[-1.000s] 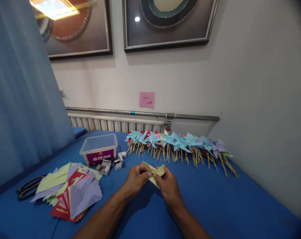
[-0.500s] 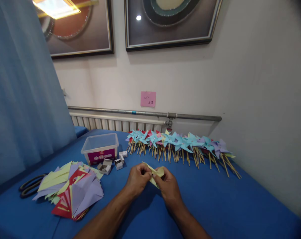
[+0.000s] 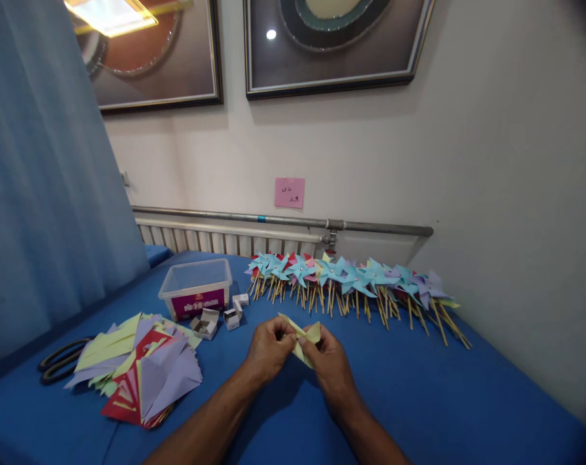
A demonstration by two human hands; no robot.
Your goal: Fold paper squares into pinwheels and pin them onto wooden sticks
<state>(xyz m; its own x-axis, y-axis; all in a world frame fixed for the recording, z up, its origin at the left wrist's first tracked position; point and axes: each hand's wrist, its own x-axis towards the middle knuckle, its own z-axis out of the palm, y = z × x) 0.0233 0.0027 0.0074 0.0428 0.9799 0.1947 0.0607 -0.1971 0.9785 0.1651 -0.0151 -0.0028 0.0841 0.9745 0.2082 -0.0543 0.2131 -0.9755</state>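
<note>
A pale yellow paper pinwheel (image 3: 301,352) with folded-in corners is held up over the blue-covered table (image 3: 418,407). My left hand (image 3: 269,349) pinches its left side, fingertips close to the middle of the paper. From the other side my right hand (image 3: 329,358) grips it, thumb pressed near the centre. Whether a pin sits between the fingertips is too small to tell. Beyond my hands lies a long row of finished pinwheels (image 3: 331,272) on thin sticks, mostly light blue on top.
At the left lies a pile of cut coloured paper (image 3: 169,371), with black-handled scissors (image 3: 62,361) partly under it. Behind it stand a clear plastic tub (image 3: 196,281) and several small white boxes (image 3: 207,324), some of them open. A wall with a radiator (image 3: 229,243) bounds the far side.
Both hands stay almost in place on the yellow paper. My fingertips have shifted slightly at its centre, where a small dark spot showed before.
</note>
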